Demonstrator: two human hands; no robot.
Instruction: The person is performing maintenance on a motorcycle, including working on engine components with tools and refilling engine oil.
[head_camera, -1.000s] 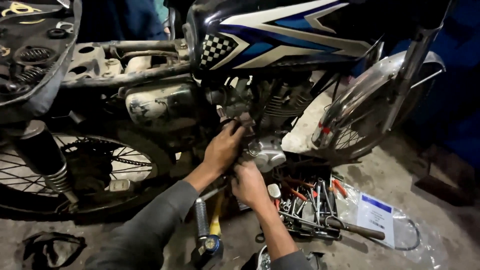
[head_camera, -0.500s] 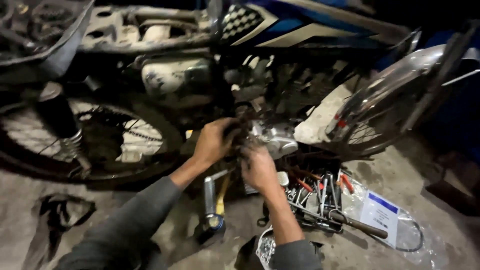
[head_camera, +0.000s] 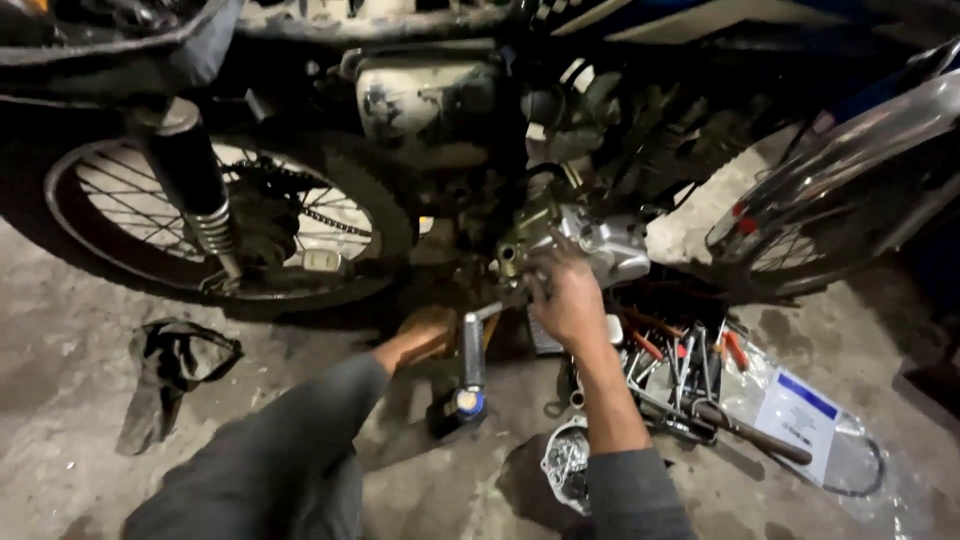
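- A motorcycle fills the upper part of the view, seen from above. Its long axis runs left to right. The seat, tank and front end are cut off by the frame edges, and much of the body is in deep shadow.
- The spoked rear wheel stands at left, with a chain and a black shock absorber in front of it.
- A second wheel under a shiny mudguard is partly cut off at right.
- The silver engine case sits low in the middle, just above the concrete floor.
- A black tool tray lies on the floor at right, holding pliers with red handles, wrenches and other metal tools that are too tangled to tell apart.
- A clear plastic bag holding a white and blue card lies beside the tray.
- A dark rag lies crumpled at left.
- The right hand is open, its fingers pressed against the engine case.
- The left hand reaches under the engine. It is mostly hidden, so its grip cannot be made out.
- The hands are near each other but apart.
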